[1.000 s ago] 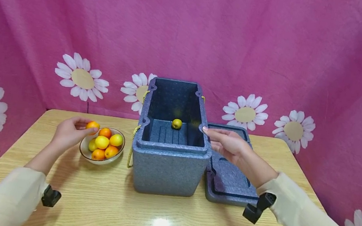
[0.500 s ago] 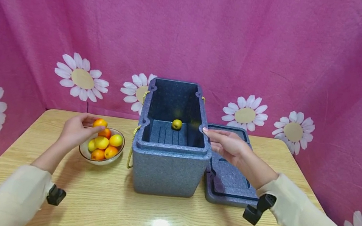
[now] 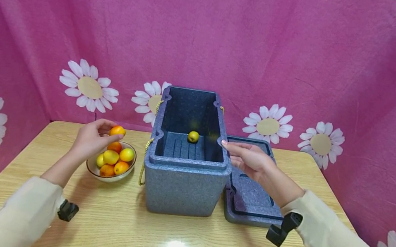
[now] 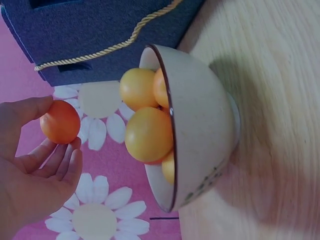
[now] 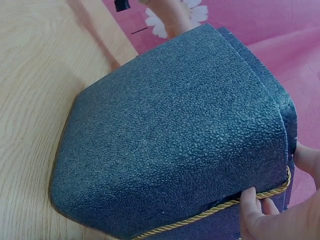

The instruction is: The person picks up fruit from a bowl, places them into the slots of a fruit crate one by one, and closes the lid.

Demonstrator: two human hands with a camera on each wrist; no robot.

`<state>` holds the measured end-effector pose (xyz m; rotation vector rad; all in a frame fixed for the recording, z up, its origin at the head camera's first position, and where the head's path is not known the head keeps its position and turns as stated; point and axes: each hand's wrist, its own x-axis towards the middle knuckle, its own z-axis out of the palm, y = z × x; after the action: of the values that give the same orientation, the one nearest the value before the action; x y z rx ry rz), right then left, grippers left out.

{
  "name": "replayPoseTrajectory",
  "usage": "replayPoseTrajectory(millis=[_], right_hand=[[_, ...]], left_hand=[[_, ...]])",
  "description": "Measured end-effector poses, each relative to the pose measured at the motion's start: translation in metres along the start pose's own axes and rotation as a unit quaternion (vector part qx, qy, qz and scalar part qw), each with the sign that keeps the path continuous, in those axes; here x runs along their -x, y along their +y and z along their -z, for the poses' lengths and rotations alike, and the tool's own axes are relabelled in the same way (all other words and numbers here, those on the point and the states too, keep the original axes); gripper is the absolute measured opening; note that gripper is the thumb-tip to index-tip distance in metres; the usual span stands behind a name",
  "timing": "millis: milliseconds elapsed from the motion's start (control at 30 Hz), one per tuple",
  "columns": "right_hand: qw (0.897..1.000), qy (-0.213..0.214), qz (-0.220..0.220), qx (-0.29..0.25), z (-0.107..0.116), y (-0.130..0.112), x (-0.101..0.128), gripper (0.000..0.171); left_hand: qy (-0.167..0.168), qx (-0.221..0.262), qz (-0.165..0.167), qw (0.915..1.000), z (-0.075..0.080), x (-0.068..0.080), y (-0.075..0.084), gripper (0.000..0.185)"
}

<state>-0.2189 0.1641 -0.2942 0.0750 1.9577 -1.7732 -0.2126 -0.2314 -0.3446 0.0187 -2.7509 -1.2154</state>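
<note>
My left hand (image 3: 91, 139) pinches an orange (image 3: 117, 131) between thumb and fingers, above the far left side of a bowl (image 3: 115, 178). Below it, the brown-rimmed bowl holds several orange and yellow fruits (image 3: 111, 156). In the left wrist view the orange (image 4: 60, 122) is clear of the bowl. My right hand (image 3: 250, 156) grips the right rim of a grey foam box (image 3: 183, 192), thumb at the rim and fingers by the yellow rope (image 5: 215, 210) outside. One yellow fruit (image 3: 193, 136) lies on the box floor.
The box's grey lid (image 3: 255, 202) lies on the wooden table (image 3: 123, 230) to the right of the box, partly behind my right arm. A pink curtain (image 3: 210, 33) with daisies hangs behind the table. Another rope (image 3: 145, 162) hangs on the box's left side.
My left hand has carried the orange to the right and slightly up, from the bowl's left edge to above its far side. My right hand has stayed at the box rim.
</note>
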Motion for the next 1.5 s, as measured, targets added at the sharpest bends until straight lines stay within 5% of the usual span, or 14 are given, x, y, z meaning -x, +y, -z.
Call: replayPoseTrajectory(millis=[1500], right_hand=[[1.000, 0.000, -0.008, 0.007, 0.000, -0.001, 0.001, 0.066]], left_hand=[[-0.001, 0.024, -0.071, 0.9971, 0.007, -0.021, 0.074, 0.045]])
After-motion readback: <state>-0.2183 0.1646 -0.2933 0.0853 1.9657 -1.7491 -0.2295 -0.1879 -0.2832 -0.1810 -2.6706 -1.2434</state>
